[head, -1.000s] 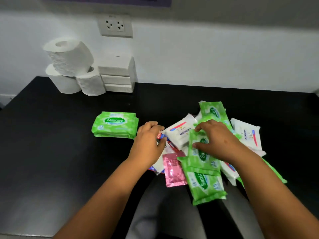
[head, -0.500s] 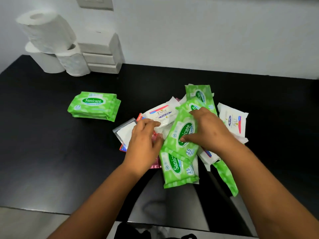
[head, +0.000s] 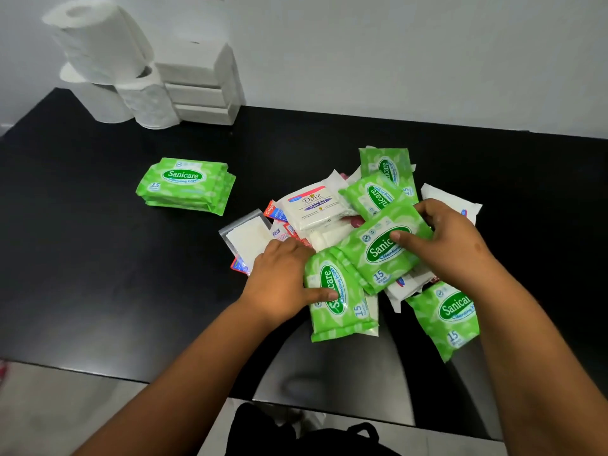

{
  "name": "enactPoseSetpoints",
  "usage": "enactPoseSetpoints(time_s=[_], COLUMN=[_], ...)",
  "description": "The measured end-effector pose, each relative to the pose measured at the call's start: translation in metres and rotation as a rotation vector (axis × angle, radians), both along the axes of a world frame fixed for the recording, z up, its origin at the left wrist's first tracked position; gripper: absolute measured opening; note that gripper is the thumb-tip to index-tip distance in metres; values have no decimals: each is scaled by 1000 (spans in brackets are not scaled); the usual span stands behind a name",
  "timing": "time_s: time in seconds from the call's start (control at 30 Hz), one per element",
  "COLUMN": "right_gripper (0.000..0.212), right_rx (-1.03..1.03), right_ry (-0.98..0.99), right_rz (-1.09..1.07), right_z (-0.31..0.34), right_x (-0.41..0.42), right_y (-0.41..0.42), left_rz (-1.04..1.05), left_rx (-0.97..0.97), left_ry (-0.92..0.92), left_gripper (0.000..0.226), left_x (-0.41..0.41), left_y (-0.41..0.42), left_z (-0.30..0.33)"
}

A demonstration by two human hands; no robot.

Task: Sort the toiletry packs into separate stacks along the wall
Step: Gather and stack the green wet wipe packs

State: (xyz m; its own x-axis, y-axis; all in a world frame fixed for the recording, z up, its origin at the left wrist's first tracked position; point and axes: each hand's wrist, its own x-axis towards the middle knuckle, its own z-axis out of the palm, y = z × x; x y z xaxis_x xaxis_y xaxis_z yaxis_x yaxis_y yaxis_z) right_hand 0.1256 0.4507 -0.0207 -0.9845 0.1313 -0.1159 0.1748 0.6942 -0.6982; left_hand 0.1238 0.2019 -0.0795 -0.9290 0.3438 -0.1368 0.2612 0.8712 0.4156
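Since a second earlier, the right hand (head: 450, 245) had lifted a Sanicare wipes pack (head: 383, 250), grip pinching it; the left hand (head: 279, 284) gripped another Sanicare pack (head: 339, 297) at 6 o'clock of the pile, both probably bound for the green stack (head: 186, 185).

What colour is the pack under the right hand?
Bright green with a white-lettered oval logo, seen in the head view.

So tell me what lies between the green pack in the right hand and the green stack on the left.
The right hand grips a green pack. Toward the green stack lie the Dove pack and a clear sachet, low and flat.
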Motion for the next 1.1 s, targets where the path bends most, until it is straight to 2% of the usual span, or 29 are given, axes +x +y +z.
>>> enactPoseSetpoints(time_s=[0.17, 0.33, 0.4, 0.5, 0.67, 0.87, 0.97, 1.1], right_gripper=[32, 23, 20, 17, 15, 13, 27, 22], right_rx=[-89, -240, -364, -559, -770, -920, -972, -994], right_ry=[-22, -20, -18, -10, -11, -22, -41, -76], right_rz=[-39, -57, -86, -113, -173, -261, -283, -290], right_z=[-3, 1, 4, 9, 17, 21, 20, 15], right_x=[1, 3, 4, 2, -12, -41, -58, -83], right_y=[5, 2, -3, -11, -36, -89, -125, -182], left_rz=[11, 19, 38, 147, 340, 448, 561, 693], left_rx=[-13, 2, 124, 339, 588, 768, 844, 991], left_ry=[-54, -109, -173, -322, -485, -524, -474, -404], left_gripper=[82, 82, 77, 56, 46, 26, 22, 20], left_x=[-6, -10, -9, -9, -15, -37, -52, -71], left_y=[2, -1, -5, -14, -47, -122, -168, -230], left_z=[4, 10, 14, 26, 50, 69, 75, 83])
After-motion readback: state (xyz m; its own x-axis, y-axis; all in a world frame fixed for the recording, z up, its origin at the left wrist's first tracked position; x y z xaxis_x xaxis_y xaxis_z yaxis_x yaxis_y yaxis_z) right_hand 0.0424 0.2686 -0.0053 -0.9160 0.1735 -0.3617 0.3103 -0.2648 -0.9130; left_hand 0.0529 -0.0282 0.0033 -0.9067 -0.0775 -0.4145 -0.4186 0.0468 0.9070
